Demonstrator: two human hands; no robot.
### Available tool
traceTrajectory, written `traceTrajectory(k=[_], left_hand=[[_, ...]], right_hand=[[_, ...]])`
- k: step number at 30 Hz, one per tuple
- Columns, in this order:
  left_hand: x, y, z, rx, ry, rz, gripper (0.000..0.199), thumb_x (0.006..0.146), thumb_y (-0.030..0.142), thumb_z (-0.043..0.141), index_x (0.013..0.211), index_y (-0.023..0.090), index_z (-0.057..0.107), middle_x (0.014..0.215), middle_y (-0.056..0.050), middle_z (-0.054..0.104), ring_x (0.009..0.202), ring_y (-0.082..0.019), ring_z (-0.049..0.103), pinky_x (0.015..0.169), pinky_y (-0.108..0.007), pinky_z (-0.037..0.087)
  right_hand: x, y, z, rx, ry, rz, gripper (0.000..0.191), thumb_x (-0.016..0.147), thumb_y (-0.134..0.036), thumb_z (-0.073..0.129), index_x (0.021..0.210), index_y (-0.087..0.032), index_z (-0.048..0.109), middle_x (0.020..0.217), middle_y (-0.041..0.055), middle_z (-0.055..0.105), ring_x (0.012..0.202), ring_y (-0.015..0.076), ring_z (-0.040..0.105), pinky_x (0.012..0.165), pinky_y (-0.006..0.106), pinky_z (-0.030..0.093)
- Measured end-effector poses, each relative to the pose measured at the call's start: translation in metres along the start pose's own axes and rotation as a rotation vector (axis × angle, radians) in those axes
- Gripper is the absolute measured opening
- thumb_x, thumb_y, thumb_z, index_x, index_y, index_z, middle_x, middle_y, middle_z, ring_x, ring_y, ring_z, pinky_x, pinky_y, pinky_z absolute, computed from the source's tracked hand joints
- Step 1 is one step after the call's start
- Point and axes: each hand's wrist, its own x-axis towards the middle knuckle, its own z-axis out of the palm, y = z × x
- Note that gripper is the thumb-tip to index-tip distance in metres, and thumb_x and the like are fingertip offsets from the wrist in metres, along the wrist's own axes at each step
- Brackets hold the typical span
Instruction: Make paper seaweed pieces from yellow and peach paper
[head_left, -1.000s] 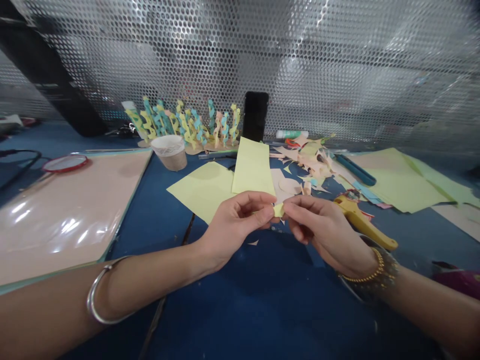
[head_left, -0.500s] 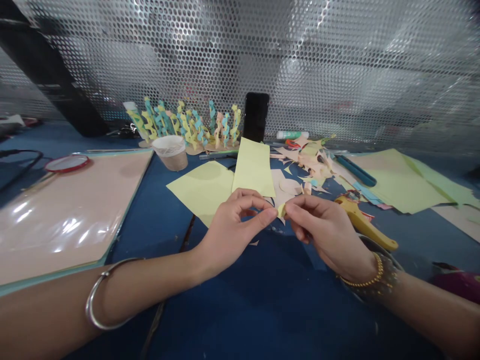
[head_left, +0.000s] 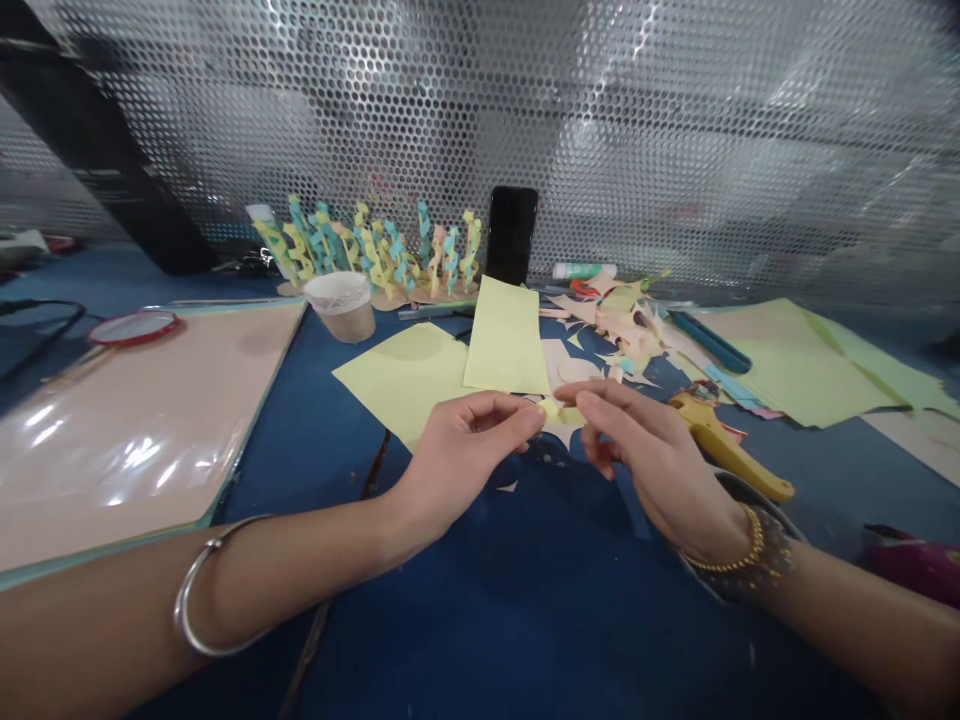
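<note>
Between thumb and forefinger, my left hand (head_left: 472, 440) pinches a small yellow paper piece (head_left: 551, 409), which looks star-like. Just right of it is my right hand (head_left: 649, 450), its thumb and forefinger apart and nothing seen between them. Behind the hands, a yellow paper strip (head_left: 508, 335) lies partly over a larger yellow sheet (head_left: 412, 375). Pale pink cut paper (head_left: 581, 372) lies beyond my right fingertips.
Curled paper strips (head_left: 382, 250) stand at the back beside a paper cup (head_left: 343, 305) and a phone (head_left: 512, 232). Paper scraps (head_left: 622, 320), a yellow-handled tool (head_left: 731, 450) and yellow-green sheets (head_left: 795, 360) lie right. A plastic-covered pink sheet (head_left: 142, 430) lies left.
My right thumb and forefinger have parted from the small yellow piece. It remains in my left fingers, slightly further left and more fully visible.
</note>
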Motion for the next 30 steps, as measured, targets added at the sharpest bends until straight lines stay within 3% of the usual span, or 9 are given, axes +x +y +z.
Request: traceTrajectory(k=[3,14,17,21,25,30], left_hand=[[0.0005,0.0002,-0.0003,-0.049,-0.005,-0.022,0.019,0.075,0.037,0.071,0.079,0.018,0.072,0.078,-0.002,0.071,0.075,-0.014,0.065,0.068,-0.024,0.051],[0.0001,0.0035,0.0009,-0.08,0.0,-0.029,0.015,0.073,0.032,0.074,0.08,0.019,0.072,0.069,0.0,0.072,0.064,-0.013,0.068,0.063,-0.022,0.054],[-0.0006,0.0029,0.001,-0.104,0.013,-0.015,0.014,0.073,0.03,0.075,0.081,0.019,0.072,0.07,0.0,0.073,0.065,-0.013,0.069,0.063,-0.022,0.055],[-0.0009,0.0016,0.0003,-0.163,-0.001,0.007,0.011,0.075,0.029,0.074,0.08,0.019,0.071,0.069,0.001,0.073,0.066,-0.012,0.07,0.063,-0.019,0.055],[-0.0011,0.002,-0.0002,-0.156,-0.007,0.01,0.012,0.076,0.029,0.073,0.081,0.019,0.072,0.071,0.001,0.074,0.067,-0.011,0.071,0.063,-0.017,0.056],[-0.0016,0.0032,0.0005,-0.12,0.008,0.015,0.011,0.075,0.028,0.073,0.081,0.019,0.072,0.069,0.001,0.074,0.066,-0.011,0.07,0.062,-0.015,0.055]], right_hand=[[0.0003,-0.0015,0.0001,-0.042,-0.065,-0.004,0.029,0.081,-0.047,0.062,0.089,-0.019,0.067,0.056,-0.0032,0.051,0.05,0.0108,0.046,0.042,0.022,0.036],[-0.0033,-0.0037,0.0003,-0.229,-0.035,-0.09,0.021,0.079,-0.04,0.065,0.079,-0.019,0.068,0.052,-0.004,0.05,0.047,0.0094,0.042,0.044,0.023,0.032],[-0.0029,-0.0042,0.0006,-0.095,-0.06,-0.078,0.028,0.083,-0.045,0.059,0.076,-0.019,0.066,0.052,-0.0032,0.05,0.047,0.0096,0.043,0.044,0.024,0.034],[0.0012,-0.0017,0.0014,0.132,-0.019,0.053,0.037,0.087,-0.051,0.05,0.081,-0.018,0.068,0.045,-0.0032,0.047,0.044,0.0099,0.041,0.04,0.022,0.031],[0.0048,0.0024,0.0019,0.134,-0.05,0.066,0.024,0.08,-0.041,0.065,0.088,-0.019,0.07,0.045,-0.0053,0.047,0.042,0.0077,0.039,0.039,0.02,0.029],[0.0037,0.0042,0.0023,0.069,-0.085,0.028,0.024,0.077,-0.044,0.068,0.083,-0.021,0.071,0.046,-0.0058,0.047,0.043,0.0061,0.039,0.038,0.018,0.03]])
